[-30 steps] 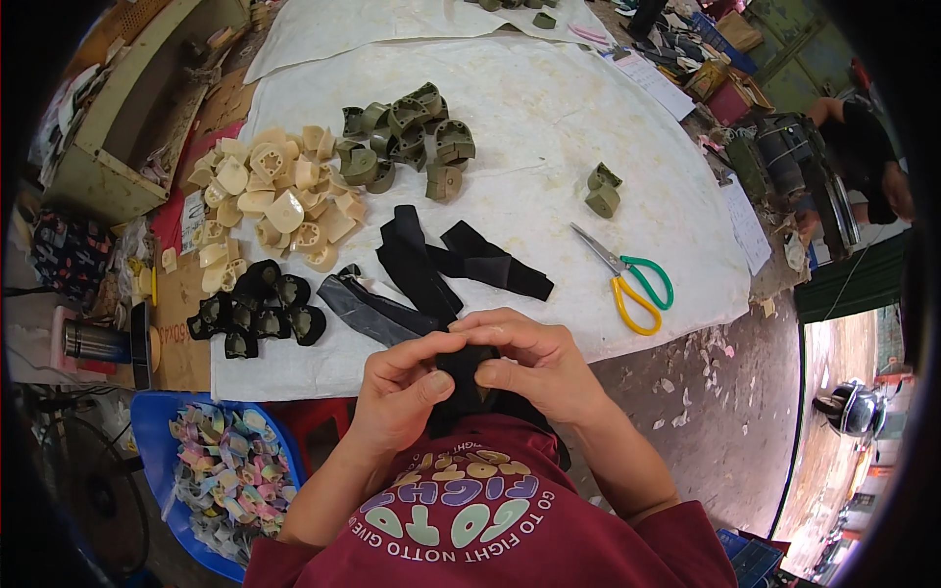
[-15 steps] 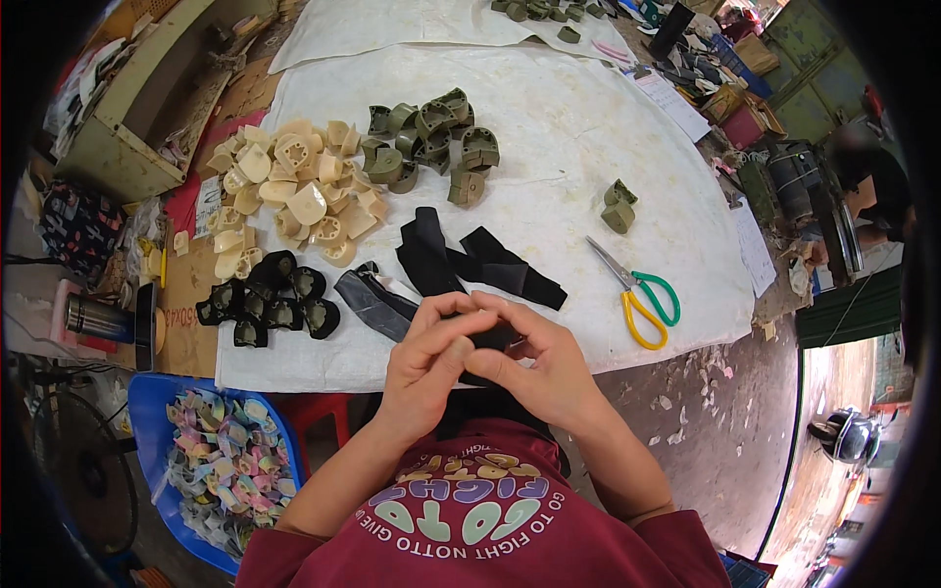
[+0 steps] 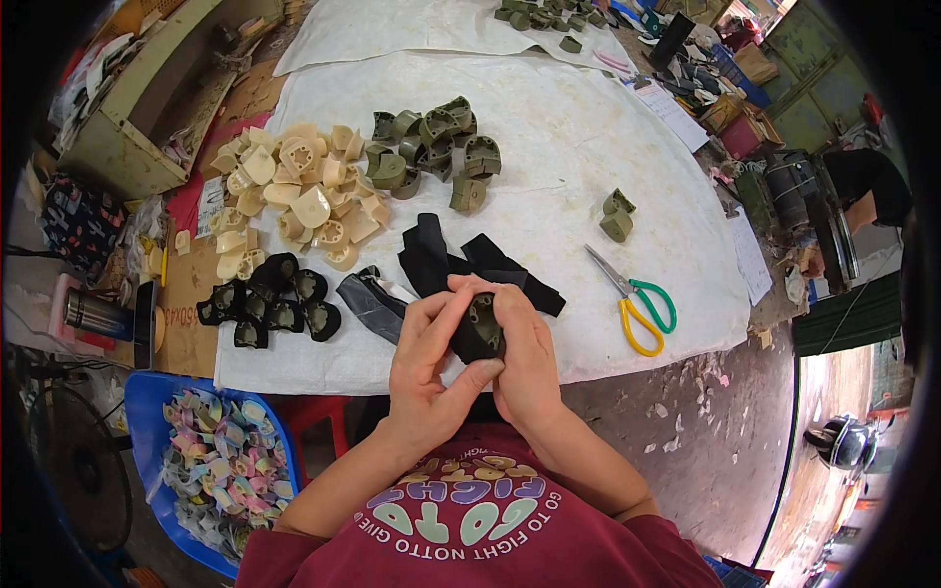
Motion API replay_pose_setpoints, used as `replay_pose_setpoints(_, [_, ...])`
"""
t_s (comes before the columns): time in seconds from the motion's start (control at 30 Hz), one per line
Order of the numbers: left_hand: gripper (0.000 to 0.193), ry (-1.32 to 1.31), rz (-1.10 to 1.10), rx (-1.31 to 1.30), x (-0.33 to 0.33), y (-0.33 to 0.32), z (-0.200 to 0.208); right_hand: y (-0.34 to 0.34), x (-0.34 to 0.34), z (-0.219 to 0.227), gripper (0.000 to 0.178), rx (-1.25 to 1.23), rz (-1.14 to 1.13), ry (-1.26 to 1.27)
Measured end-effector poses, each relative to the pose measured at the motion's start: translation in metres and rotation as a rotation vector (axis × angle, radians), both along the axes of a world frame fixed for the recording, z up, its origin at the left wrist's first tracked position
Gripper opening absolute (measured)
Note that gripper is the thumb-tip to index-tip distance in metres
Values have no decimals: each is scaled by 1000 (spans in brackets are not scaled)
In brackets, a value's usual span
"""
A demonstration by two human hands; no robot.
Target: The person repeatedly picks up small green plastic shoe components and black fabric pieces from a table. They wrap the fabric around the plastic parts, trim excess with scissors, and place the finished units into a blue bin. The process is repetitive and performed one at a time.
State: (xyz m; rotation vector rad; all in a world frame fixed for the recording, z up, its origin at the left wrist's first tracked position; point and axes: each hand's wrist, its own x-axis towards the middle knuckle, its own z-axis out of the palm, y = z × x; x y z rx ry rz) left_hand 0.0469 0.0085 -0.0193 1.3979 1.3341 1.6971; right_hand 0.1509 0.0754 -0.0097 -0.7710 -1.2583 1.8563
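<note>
My left hand and my right hand are both closed around a small shoe heel at the table's near edge. Its hollow olive-green side faces up, and black material covers the outside. My left thumb presses its lower edge; the right fingers wrap its right side. Just beyond my hands lie black fabric strips, beside a shinier dark strip. Left of them sits a cluster of black-covered heels. Yellow-and-green-handled scissors rest to the right, blades slightly apart.
Cream heels and olive-green heels are heaped further back on the white-covered table. Two olive heels stand near the scissors. A blue basin of colourful scraps is at lower left. A person is at the far right.
My hands have turned the heel so its hollow green side shows upward; before, the fingers hid most of it. Both hands have closed in around it.
</note>
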Motion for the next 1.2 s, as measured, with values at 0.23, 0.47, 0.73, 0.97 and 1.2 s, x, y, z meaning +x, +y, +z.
replay_pose_setpoints(0.23, [62, -760, -264, -84, -5, -2, -10, -3, 5, -2, 36, 330, -11, -42])
replay_pose_setpoints(0.47, [63, -516, -274, 81, -5, -1, -13, 2, 2, -5, 37, 41, 109, 58])
replay_pose_setpoints(0.73, [80, -298, -229, 107, -7, -2, -10, -2, 0, 4, 27, 21, 62, 26])
replay_pose_setpoints(0.97, [82, -524, -201, 76, -8, -7, -17, -2, 0, 2, 30, -174, 100, 216])
replay_pose_setpoints(1.2, [78, -712, -179, 28, -9, -6, -18, -13, -3, 8, 36, -39, 125, 127])
